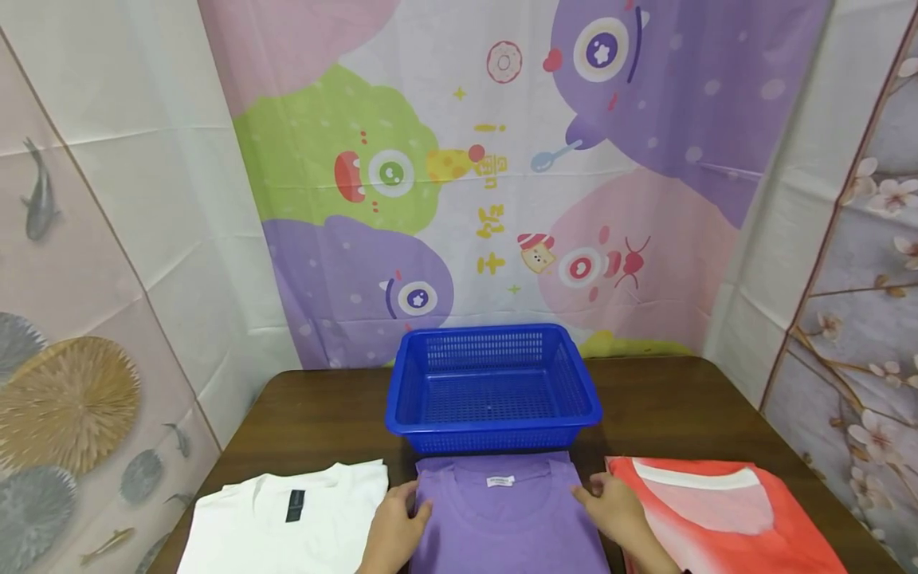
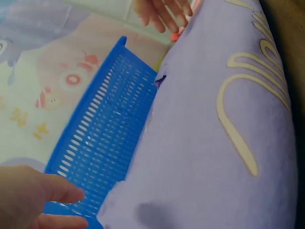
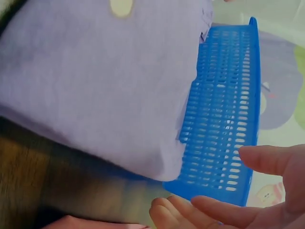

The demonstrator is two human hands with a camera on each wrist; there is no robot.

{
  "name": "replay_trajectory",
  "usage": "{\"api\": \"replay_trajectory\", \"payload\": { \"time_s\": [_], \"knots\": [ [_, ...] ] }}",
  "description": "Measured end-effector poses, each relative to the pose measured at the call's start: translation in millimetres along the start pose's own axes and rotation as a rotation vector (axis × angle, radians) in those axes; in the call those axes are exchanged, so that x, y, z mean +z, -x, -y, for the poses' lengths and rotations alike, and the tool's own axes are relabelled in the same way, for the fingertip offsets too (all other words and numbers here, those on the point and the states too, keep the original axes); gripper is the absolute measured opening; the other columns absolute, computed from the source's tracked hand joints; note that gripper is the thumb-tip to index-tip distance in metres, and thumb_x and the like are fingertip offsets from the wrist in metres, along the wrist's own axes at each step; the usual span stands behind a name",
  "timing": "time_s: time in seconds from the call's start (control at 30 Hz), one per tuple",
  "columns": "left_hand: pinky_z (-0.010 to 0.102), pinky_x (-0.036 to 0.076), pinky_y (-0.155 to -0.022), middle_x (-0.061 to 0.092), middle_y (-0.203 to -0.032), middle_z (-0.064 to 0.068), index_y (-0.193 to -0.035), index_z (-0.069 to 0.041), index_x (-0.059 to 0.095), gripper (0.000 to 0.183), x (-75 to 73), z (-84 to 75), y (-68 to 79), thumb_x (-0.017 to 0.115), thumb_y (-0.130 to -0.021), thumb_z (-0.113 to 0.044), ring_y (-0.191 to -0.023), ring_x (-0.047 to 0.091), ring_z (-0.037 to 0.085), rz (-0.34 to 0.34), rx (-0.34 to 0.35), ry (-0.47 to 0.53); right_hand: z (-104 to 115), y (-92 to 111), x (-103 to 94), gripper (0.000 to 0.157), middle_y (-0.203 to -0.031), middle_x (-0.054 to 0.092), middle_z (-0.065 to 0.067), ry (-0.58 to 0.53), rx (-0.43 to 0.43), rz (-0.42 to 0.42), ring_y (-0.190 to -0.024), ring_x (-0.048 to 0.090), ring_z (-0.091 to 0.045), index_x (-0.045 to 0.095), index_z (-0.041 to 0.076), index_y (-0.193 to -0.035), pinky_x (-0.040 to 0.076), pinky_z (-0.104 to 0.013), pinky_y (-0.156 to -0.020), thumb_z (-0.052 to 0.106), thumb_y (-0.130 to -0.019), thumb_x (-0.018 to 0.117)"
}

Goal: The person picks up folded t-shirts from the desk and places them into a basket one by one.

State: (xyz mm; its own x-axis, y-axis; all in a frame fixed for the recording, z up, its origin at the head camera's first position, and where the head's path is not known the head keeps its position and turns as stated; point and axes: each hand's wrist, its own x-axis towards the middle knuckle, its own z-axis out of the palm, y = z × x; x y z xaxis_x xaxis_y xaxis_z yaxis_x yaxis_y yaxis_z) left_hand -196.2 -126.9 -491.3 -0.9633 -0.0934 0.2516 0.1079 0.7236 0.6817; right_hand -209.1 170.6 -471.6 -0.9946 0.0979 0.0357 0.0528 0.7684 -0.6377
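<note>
A folded purple T-shirt (image 1: 502, 518) lies in the middle of the table, its collar toward the blue basket. Beside its left edge is my left hand (image 1: 398, 522), thumb and fingers spread apart. My right hand (image 1: 615, 510) is at the opposite edge, between the purple shirt and a folded red and white shirt (image 1: 724, 510). Both wrist views show the fingers relaxed around nothing: the left hand (image 2: 38, 198) and the right hand (image 3: 248, 200) are near the shirt's corners. Pale lettering on the purple shirt (image 2: 190, 133) shows in the left wrist view.
Just behind the purple shirt stands a blue plastic basket (image 1: 495, 437) with nothing in it. A folded white T-shirt (image 1: 280, 530) lies at the left of the brown table (image 1: 308, 422). Behind the table hangs a cartoon-printed curtain (image 1: 459, 199).
</note>
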Motion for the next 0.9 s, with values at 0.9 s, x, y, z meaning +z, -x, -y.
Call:
{"api": "replay_trajectory", "payload": {
  "time_s": [0.9],
  "knots": [
    [0.047, 0.053, -0.080, 0.068, -0.099, 0.031, -0.102, 0.019, 0.064, 0.034, 8.4, 11.1, -4.0, 0.061, -0.081, -0.007, -0.094, 0.066, 0.041, 0.133, -0.263, 0.202, -15, -21, 21.3, 0.039, -0.100, 0.060, -0.033, -0.412, 0.248, 0.187, -0.082, 0.061, -0.031, 0.057, -0.023, -0.103, 0.056, -0.046, -0.072, 0.010, -0.083, 0.058]
  ]
}}
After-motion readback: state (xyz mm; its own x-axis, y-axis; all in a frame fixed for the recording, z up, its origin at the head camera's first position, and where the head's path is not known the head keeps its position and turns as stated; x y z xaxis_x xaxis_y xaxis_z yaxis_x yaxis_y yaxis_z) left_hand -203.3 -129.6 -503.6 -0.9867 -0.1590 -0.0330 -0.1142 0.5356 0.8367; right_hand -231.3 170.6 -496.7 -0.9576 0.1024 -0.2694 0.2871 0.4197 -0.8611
